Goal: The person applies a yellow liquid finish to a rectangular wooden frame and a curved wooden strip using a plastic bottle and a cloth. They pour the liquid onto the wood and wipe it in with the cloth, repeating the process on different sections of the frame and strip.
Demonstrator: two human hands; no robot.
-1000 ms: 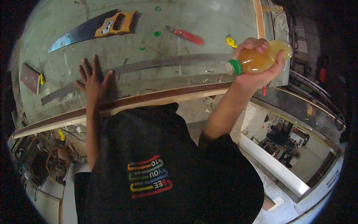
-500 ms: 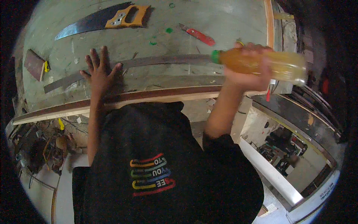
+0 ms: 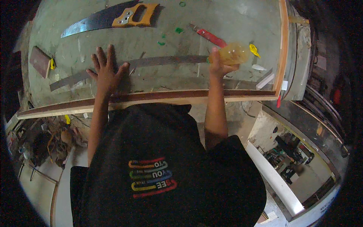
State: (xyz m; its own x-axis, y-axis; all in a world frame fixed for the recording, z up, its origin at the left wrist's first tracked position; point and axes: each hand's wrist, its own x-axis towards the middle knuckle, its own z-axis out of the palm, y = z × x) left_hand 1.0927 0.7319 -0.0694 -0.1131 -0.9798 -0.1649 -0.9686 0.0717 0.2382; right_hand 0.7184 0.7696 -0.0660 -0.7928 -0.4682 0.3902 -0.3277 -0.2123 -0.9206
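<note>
My left hand [image 3: 106, 73] lies flat with its fingers spread, pressing across a long, thin dark strip [image 3: 170, 61] on the worktable. In my right hand [image 3: 218, 69] is a plastic bottle [image 3: 237, 53] of yellowish liquid, held over the strip's right end. The bottle is foreshortened, its base toward me, and a bit of green shows at its hidden neck. Whether it touches the strip, I cannot tell. Just beyond the bottle rests a red utility knife [image 3: 210, 36]. Farther back on the left is a handsaw [image 3: 109, 18] with a yellow-orange handle.
A brown block [image 3: 40, 62] with a yellow piece [image 3: 52, 64] sits at the left. Green smears [image 3: 179, 30] mark the tabletop. Another yellow piece [image 3: 254, 50] lies right of the bottle. Wooden edging [image 3: 151, 97] runs along the near side; clutter [image 3: 56, 142] fills the space below left.
My right hand has swung the bottle leftward and tipped it from lying sideways to pointing away from me, over the strip's end. The left hand keeps its place on the strip.
</note>
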